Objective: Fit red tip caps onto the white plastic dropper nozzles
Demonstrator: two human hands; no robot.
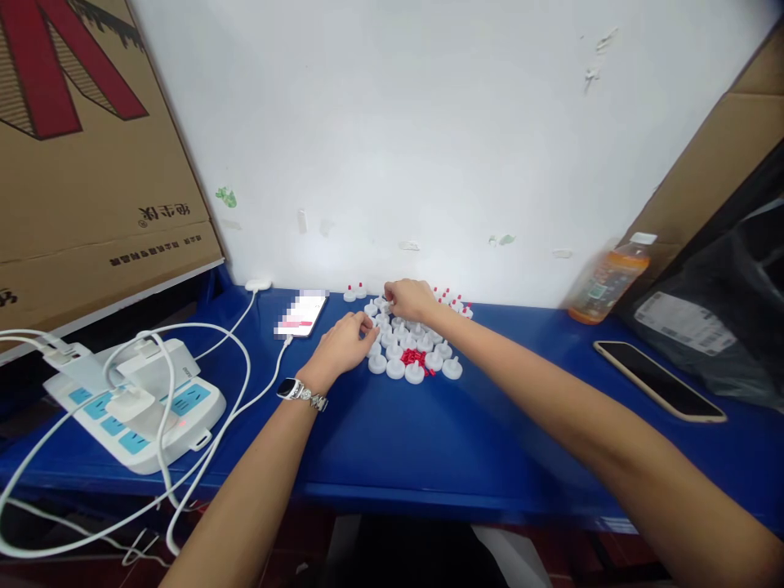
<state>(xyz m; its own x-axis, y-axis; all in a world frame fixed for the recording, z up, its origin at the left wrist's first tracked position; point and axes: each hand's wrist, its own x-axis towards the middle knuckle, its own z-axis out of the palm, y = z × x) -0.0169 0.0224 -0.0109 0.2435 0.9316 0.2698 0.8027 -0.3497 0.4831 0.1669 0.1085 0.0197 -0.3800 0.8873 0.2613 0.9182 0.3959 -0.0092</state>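
Reaching forward over a blue counter (429, 441), both hands work at a cluster of small white caps (407, 347) set close together near the white wall. The left hand (343, 345), with a metal watch (299, 392) on its wrist, rests at the left edge of the cluster, its fingers curled together with the tips touching one of the caps; whether it actually pinches a cap is too small to tell. The right hand (412, 299) sits at the far side of the cluster, fingers drawn together around a small white piece at its fingertips. A little heap of red pieces (415, 358) lies among the front caps, and more caps with red tips (456, 305) stand just behind the right hand by the wall. Left of the cluster a white phone (301, 315) lies on the counter with a cable plugged in, and farther left a white power strip (144, 404) carries several chargers and looping white cables. On the right a dark phone (658, 380) lies flat, with an orange drink bottle (608, 279) leaning by the wall beyond it.
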